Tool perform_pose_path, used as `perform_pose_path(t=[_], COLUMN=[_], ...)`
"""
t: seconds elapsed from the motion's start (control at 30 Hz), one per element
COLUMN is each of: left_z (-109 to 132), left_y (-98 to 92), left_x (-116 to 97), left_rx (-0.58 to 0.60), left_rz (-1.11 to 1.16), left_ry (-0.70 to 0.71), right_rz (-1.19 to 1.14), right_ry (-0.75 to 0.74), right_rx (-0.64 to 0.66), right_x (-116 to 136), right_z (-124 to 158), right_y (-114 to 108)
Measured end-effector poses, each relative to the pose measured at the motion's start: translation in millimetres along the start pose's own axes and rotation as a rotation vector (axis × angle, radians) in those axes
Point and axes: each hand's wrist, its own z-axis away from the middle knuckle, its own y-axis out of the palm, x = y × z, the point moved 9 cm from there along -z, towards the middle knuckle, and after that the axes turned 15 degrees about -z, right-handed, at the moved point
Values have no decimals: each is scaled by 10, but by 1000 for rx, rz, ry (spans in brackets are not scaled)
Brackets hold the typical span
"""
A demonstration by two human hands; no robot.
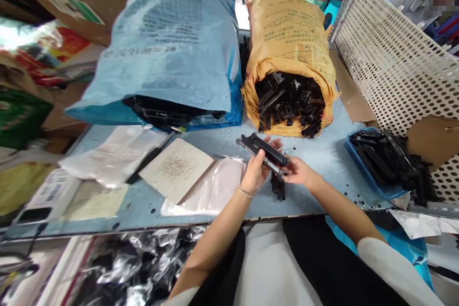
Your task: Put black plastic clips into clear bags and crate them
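Between my two hands is a long black plastic part (267,152) with a slim bar along its near side; its exact kind I cannot make out. Wrapped round its middle is my left hand (256,168), with a chain bracelet at the wrist. At its right end, the fingers of my right hand (297,170) are closed on it. A smaller black part (278,187) lies on the blue-grey table just below. Beyond my hands, a yellow woven sack (292,33) lies with its mouth towards me, filled with similar black parts (287,100).
A large blue sack (172,43) with black pieces at its mouth stands at the back left. Left of my hands lie a square board (177,167) and clear plastic bags (211,189). At right, a blue basket (349,146) of black parts sits by a perforated panel (398,52).
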Motion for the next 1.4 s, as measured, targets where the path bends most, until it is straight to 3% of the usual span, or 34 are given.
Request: perform_pose_path(t=[0.07,0.1,0.2,0.27,0.33,0.4,0.6,0.8,0.93,1.03,1.17,1.3,1.4], left_z=[100,159,330,412,471,521,557,603,605,551,413,342,325], left_y=[95,107,113,142,192,231,131,176,202,112,-120,-101,-167], left_x=[-43,-67,-162,-191,-183,-166,-157,32,-48,-100,-211,-198,-97], left_rx=[0,-21,-81,-65,-13,19,-55,185,50,-72,-202,-153,-140], left_rz=[-161,-298,-618,-635,-588,-563,-585,-373,-399,-393,-384,-366,-379], left_ry=[-27,-22,45,51,0,-69,-159,-436,-313,-260,-227,-208,-202], right_rz=[108,219,826,1325,1648,1813,1752,1831,1541,1360,1567,1747,1726], right_ry=[15,-48,-522,-840,-1004,-1088,-1182,-1083,-1015,-948,-988,-1112,-1075], right_rx=[42,33,-66,-89,-39,31,117,311,190,111,245,356,400], right_x=[-122,-60,504,758,787,722,579,519,698,703,292,-166,-299], right_z=[230,327,662,894,987,976,837,816,742,789,1007,1087,993], right_y=[61,70,202,445,605,649,530,589,495,472,744,876,858])
